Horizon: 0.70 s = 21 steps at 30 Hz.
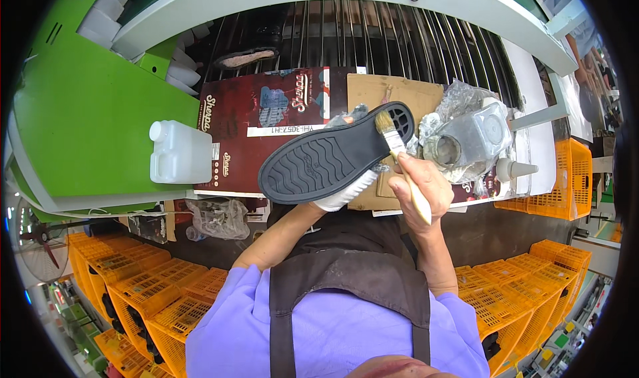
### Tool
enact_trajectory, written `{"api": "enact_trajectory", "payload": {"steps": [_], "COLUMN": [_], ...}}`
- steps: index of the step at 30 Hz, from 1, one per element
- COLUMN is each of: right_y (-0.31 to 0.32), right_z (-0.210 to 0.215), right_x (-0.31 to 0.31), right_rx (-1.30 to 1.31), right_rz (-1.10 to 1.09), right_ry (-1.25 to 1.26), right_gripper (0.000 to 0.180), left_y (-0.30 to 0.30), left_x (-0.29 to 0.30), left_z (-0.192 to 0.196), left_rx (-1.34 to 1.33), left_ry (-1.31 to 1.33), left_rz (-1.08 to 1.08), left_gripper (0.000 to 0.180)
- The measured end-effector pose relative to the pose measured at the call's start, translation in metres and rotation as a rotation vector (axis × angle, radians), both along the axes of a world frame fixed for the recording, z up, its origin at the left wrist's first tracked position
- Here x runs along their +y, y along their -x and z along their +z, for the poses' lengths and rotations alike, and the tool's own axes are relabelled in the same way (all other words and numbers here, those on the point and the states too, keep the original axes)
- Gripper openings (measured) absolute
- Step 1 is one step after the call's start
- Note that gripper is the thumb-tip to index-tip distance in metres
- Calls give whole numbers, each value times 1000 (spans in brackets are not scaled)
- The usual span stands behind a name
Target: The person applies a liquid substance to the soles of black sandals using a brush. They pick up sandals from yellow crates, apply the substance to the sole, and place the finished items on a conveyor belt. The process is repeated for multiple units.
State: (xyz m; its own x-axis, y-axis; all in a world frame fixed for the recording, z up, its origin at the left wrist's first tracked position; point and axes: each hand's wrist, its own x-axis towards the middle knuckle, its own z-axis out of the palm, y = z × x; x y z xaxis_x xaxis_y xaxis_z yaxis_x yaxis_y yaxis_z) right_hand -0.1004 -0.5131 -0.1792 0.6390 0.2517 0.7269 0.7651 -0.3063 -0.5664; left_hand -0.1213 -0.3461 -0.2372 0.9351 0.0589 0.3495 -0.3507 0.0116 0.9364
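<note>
A dark grey rubber shoe sole (pixel 313 161) with wavy tread is tilted over the work surface, its tread side up and its heel at the upper right. My left hand (pixel 353 188), in a white glove, grips it from beneath; gloved fingertips show beyond its far edge. My right hand (pixel 426 188) is closed around the pale handle of a flat paintbrush (pixel 394 137). The bristles touch the open lattice in the heel. Just right of the heel, a clear plastic bottle (pixel 489 128) lies on its side with a round opening, among crumpled plastic wrap (pixel 462 98).
Flattened maroon cardboard (pixel 233 115) and brown cardboard (pixel 373 88) cover the bench before metal rollers (pixel 333 38). A white jug (pixel 180 153) stands left, a nozzle bottle (pixel 509 170) lies right. Orange crates (pixel 180 315) are stacked behind me on both sides.
</note>
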Motion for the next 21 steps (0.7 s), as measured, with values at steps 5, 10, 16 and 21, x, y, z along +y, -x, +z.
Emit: {"api": "enact_trajectory", "payload": {"steps": [5, 10, 16, 21], "right_y": [5, 10, 15, 19], "right_z": [-2, -6, -4, -6], "right_x": [5, 11, 15, 20], "right_rx": [16, 33, 49, 73], "right_rz": [16, 34, 73, 89], "right_ry": [23, -4, -1, -20], "right_gripper": [39, 40, 40, 40], "left_y": [1, 8, 7, 1], "left_x": [4, 5, 0, -8], "left_z": [-12, -17, -21, -29], "left_rx": [-30, 31, 47, 11], "left_ry": [-356, -308, -38, 395], "left_rz": [58, 68, -7, -96], "left_gripper": [70, 67, 78, 83]}}
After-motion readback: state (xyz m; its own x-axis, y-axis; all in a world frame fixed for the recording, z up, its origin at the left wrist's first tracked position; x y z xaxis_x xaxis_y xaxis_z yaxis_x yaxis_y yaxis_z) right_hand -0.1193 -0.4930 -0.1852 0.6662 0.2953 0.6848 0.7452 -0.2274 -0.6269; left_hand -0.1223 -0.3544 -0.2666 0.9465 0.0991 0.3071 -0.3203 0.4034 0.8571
